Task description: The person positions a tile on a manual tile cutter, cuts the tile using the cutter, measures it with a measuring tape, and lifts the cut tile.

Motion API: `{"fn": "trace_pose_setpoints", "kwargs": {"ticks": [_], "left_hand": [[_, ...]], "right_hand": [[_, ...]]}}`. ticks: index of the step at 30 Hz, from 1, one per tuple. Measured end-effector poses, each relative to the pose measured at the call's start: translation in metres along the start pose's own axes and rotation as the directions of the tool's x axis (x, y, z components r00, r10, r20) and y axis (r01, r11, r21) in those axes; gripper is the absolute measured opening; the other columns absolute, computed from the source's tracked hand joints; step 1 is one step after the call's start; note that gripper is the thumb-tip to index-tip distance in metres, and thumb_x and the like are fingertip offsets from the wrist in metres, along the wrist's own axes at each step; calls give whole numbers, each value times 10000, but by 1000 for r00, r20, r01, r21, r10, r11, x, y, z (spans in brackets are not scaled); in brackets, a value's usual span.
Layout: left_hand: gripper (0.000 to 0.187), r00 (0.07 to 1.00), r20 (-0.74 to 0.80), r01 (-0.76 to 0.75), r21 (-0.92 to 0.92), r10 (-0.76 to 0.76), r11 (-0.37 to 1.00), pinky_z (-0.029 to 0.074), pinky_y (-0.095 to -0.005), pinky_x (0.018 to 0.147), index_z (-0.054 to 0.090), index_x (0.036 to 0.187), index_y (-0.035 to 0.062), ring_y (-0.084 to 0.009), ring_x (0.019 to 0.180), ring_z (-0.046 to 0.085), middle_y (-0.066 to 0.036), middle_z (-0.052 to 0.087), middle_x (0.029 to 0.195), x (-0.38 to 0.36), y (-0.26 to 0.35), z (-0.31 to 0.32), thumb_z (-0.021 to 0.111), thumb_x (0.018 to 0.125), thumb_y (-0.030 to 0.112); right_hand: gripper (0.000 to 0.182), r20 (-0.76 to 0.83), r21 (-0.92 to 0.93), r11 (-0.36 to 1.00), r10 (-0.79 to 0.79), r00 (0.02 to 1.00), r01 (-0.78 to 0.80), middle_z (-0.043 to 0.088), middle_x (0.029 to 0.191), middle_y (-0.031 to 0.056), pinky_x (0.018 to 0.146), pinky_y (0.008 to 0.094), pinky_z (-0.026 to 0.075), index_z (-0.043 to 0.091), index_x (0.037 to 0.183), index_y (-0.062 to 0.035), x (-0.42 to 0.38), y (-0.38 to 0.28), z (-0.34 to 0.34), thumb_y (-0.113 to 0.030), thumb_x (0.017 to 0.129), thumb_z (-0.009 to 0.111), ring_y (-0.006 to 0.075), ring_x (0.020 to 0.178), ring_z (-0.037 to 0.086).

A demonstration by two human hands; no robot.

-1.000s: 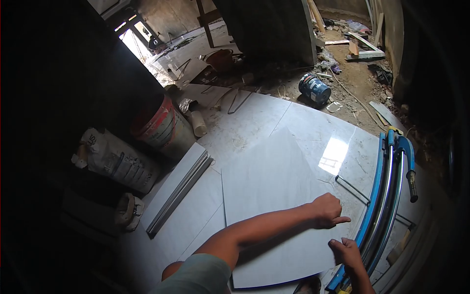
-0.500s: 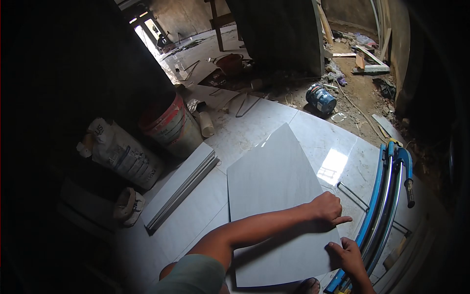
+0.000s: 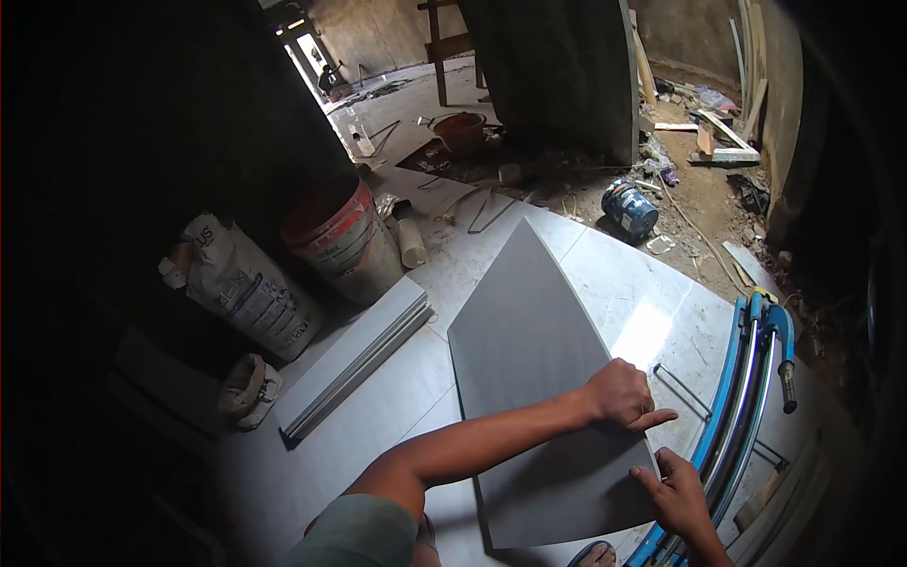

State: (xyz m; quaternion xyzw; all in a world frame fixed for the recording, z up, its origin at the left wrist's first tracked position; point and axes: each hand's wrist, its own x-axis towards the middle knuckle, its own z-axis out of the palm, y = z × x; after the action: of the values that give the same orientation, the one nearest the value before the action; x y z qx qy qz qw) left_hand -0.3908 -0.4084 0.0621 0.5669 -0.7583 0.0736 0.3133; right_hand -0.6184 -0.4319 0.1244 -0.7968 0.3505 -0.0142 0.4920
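A large grey tile [image 3: 529,331] with a pointed far corner is tilted above the floor in front of me. My left hand [image 3: 621,395] is closed at its right edge, the thumb stretched out past the edge; the curled fingers are partly hidden. Lower on that edge, my right hand [image 3: 675,491] grips the tile, thumb on the upper face and fingers behind. Just right of my hands lies a blue tile cutter [image 3: 726,402] with twin metal rails. My sandalled foot [image 3: 595,555] shows below the tile.
At left are a stack of tile strips [image 3: 354,359], a printed sack [image 3: 250,288], a small rolled-down bag [image 3: 250,389] and a large bucket [image 3: 340,241]. A blue paint bucket [image 3: 628,208] lies on its side by the rubble. Farther back is a reddish basin [image 3: 460,135].
The tile has tilted up, showing its edge thickness, and its face looks darker. Both hands stay at its right edge; the left has shifted slightly left. The view has moved a little.
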Motion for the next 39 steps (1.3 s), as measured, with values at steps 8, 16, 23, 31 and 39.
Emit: {"fn": "trace_pose_setpoints", "kwargs": {"ticks": [8, 16, 23, 31, 39], "left_hand": [[656, 999, -30, -27, -1, 27, 1000, 429, -395, 436, 466, 419, 136, -274, 412, 552, -59, 497, 440, -9, 9, -56, 626, 990, 415], [630, 990, -134, -32, 58, 39, 998, 413, -385, 459, 411, 453, 149, -243, 411, 501, -33, 453, 449, -19, 18, -84, 638, 983, 403], [600, 965, -264, 22, 81, 0, 997, 393, -383, 450, 405, 469, 163, -237, 403, 484, -44, 436, 444, -20, 12, -109, 640, 982, 365], [557, 915, -403, 37, 151, 27, 988, 347, -385, 451, 431, 504, 147, -242, 414, 480, -51, 442, 469, -15, 8, -139, 581, 1013, 316], [591, 829, -558, 115, 103, -38, 988, 294, -399, 433, 392, 504, 72, -270, 372, 411, -101, 333, 452, 6, 14, -178, 558, 1045, 242]], "right_hand": [[382, 16, -189, 971, -147, 989, 148, 615, 617, 192, 547, 424, 469, 593, 774, 29, -7, -36, -4, -290, 865, 781, 318, 540, 621], [343, -65, -256, 928, -296, 953, 271, 627, 596, 172, 552, 390, 507, 627, 791, 14, -23, -53, -4, -280, 852, 793, 312, 500, 640], [829, 278, 751, 659, -380, 882, 47, 589, 1371, 219, 879, 414, 566, 533, 1320, 36, -2, 14, -40, -387, 697, 879, 306, 1042, 690], [1246, 502, 234, 963, -3, 865, -132, 398, 1569, 259, 1153, 488, 413, 301, 1581, -20, 21, 133, -8, -329, 599, 1001, 359, 1443, 436], [1135, 746, -490, 870, 380, 547, 63, 462, 1555, 237, 1202, 427, 356, 359, 1576, -19, 11, 163, 62, -755, 791, 720, 367, 1446, 444]]}}
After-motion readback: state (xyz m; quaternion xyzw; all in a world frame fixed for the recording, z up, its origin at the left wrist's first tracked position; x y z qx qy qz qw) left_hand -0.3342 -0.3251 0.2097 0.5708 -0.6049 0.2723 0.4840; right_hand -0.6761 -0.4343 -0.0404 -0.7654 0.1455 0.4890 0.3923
